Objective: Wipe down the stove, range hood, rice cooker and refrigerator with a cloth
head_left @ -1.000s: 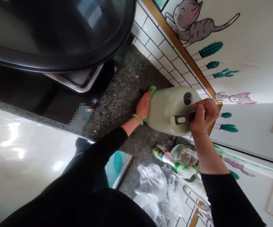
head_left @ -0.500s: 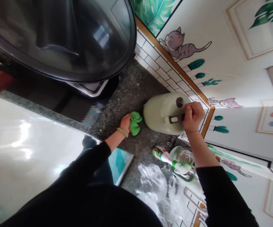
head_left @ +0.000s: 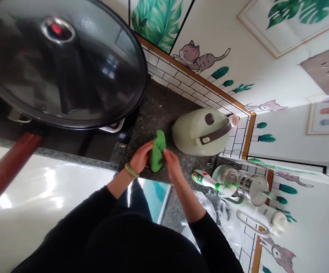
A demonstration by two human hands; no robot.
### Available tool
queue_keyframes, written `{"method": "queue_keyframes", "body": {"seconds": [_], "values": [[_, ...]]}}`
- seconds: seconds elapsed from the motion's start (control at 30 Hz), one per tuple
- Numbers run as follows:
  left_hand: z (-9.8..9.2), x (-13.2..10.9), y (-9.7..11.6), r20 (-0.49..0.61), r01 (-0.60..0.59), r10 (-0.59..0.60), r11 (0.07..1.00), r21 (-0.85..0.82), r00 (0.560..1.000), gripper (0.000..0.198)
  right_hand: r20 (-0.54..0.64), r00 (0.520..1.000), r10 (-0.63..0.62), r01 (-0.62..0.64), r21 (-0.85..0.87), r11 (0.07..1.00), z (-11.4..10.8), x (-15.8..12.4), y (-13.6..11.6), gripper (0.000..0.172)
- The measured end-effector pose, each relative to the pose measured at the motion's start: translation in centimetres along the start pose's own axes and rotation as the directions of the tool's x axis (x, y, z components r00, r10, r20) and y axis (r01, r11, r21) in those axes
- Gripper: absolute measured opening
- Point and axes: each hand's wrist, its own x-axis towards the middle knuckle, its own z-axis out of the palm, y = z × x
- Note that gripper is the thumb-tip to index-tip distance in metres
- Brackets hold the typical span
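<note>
Partly, a green cloth point(head_left: 157, 151) hides the left hand point(head_left: 140, 159) and right hand point(head_left: 172, 165), whose fingers grasp it.

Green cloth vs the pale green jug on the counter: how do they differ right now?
The green cloth is soft and bunched, while the pale green plastic jug keeps a rigid, rounded shape. The cloth is bright green and the jug much paler. The cloth is gripped between the left hand and right hand; the jug sits untouched beside them. The jug looks far bigger than the bunched cloth. Both are green and above the speckled dark counter.
</note>
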Motion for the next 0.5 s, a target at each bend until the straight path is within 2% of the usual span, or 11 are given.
{"method": "queue_keyframes", "body": {"seconds": [0.1,0.17,0.2,0.27,0.4,0.5], "values": [[-1.5,-2.4,1.1,0.041,-0.161,0.157,0.914,0.372,0.987,0.044,0.028,0.998,-0.057,0.058,-0.06,0.996,-0.1,0.6,-1.8,0.048],[-2.8,-3.8,1.6,0.03,-0.235,0.262,0.799,0.553,0.965,0.05,0.123,0.976,-0.182,0.196,-0.109,0.975,-0.6,-0.3,-4.0,0.035],[-3.5,-4.4,1.7,0.011,-0.261,0.323,0.743,0.616,0.946,0.053,0.191,0.95,-0.248,0.274,-0.121,0.954,-0.9,-0.7,-5.2,0.03],[-4.6,-5.5,1.6,-0.014,-0.287,0.41,0.662,0.693,0.912,0.058,0.293,0.9,-0.323,0.372,-0.129,0.919,-1.0,-1.2,-7.2,0.026],[-5.6,-7.7,0.8,-0.035,-0.287,0.469,0.595,0.751,0.882,0.064,0.262,0.922,-0.283,0.354,-0.282,0.892,0.0,0.0,-9.3,0.024],[-5.0,-8.9,0.9,0.057,-0.365,0.536,0.488,0.793,0.842,0.071,0.288,0.926,-0.245,0.33,-0.3,0.895,1.0,0.8,-10.2,0.029]]}}
